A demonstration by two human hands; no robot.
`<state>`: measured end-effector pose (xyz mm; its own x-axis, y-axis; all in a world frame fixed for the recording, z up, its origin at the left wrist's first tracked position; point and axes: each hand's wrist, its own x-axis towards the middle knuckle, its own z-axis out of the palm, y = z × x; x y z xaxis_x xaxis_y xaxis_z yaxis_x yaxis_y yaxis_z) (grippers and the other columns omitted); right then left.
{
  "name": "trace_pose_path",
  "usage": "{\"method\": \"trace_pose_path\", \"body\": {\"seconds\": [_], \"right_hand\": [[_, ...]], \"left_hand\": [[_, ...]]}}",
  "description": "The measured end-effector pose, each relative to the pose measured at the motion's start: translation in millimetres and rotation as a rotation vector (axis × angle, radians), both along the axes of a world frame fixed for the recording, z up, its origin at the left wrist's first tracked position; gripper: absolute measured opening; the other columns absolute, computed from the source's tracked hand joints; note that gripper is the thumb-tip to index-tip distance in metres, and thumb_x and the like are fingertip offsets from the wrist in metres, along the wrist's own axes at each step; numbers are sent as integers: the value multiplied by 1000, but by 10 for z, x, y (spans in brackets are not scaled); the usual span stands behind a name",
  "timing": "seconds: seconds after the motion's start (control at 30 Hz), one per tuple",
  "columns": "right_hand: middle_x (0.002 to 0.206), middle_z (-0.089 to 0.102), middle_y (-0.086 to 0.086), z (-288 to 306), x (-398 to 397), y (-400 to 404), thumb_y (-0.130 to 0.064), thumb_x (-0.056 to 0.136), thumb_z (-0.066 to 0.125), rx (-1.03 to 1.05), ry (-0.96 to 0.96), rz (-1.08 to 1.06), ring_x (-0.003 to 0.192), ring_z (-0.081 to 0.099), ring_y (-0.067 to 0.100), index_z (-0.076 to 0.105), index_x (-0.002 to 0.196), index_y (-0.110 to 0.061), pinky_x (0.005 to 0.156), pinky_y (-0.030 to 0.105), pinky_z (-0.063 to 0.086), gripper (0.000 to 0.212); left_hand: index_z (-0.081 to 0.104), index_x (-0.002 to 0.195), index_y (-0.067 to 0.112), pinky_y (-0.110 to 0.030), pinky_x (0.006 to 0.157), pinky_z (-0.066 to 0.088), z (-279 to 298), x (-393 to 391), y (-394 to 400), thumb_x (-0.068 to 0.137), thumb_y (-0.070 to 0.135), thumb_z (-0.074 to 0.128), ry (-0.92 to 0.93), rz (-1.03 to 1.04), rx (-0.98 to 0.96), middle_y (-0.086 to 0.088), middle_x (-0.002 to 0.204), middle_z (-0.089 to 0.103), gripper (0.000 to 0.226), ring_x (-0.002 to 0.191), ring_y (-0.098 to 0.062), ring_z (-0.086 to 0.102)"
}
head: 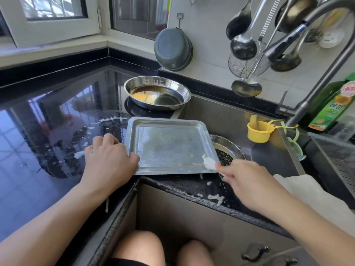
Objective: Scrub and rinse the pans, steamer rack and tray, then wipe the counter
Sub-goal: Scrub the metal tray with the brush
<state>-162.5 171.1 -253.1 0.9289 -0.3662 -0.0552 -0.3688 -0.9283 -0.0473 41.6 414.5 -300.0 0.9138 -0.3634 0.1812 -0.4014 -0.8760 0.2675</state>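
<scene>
1. Glossy black stone counter: wet, flecked with white suds and residue left of the tray and along the front edge. Wiping judged not yet begun.
2. Left hand: knuckles up, fingers curled over the left rim of the tray, pinching it against the counter to steady it.
3. Round stainless steel pan: on the counter behind the tray, beside the sink's back left corner, holding brown liquid with an orange patch. Judged unwashed.
4. Rectangular grey metal baking tray: lying face up, left part over the counter, right part overhanging the sink. Long axis roughly left to right, near edge parallel to the counter front, right end over the drain. Floor streaked with suds and yellowish specks; scrub judged under way, rinse still owed.
5. Small white scrubbing pad: pressed on the tray's near right corner.
6. Right hand: fingers pinched together on the pad; fingertip detail hidden behind the knuckles.
7. Dark stainless sink: round steel strainer at the drain, partly under the tray. No water seen from the curved grey tap.
8. Steamer rack: not identified in view.
9. Overall: early to mid task; tray in progress, pan, rack and counter left.
</scene>
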Motion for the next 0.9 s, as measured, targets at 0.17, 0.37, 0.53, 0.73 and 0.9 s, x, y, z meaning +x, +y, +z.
{"method": "trace_pose_path", "body": {"seconds": [0.17,0.37,0.53,0.73,0.9], "right_hand": [[93,49,-11,-7,93,65,-29,106,44,8,-20,-127,80,50,12,46,145,-46,63,24,41,43],[96,51,-11,27,28,74,-34,105,44,9,-22,-166,92,56,16,41,148,-49,73,27,47,46],[90,48,-12,42,56,442,-27,105,47,122,-61,-93,75,47,5,50,144,-39,56,13,33,41],[98,58,-7,86,31,294,-32,106,45,99,-42,-213,93,61,17,54,142,-36,67,22,38,38],[90,55,-3,175,106,592,-26,102,47,32,-30,-71,87,60,22,61,132,-27,68,28,38,33]], "left_hand": [[74,92,10,-46,99,32,-4,-25,13,93,41,52,-17,2,-12,-4,116,49,38,113,-30,38],[74,88,9,-47,98,33,-25,-18,17,93,41,51,-40,1,-1,-5,114,51,39,112,-31,39],[74,85,10,-47,96,33,-56,-15,13,91,40,52,-62,2,-7,-4,111,51,38,109,-30,39],[73,83,9,-47,95,34,-41,-32,37,91,40,52,-63,12,2,-5,109,50,38,108,-31,40],[73,85,8,-47,97,34,-38,-35,22,92,38,51,-53,7,1,-6,112,50,38,109,-31,40]]}}
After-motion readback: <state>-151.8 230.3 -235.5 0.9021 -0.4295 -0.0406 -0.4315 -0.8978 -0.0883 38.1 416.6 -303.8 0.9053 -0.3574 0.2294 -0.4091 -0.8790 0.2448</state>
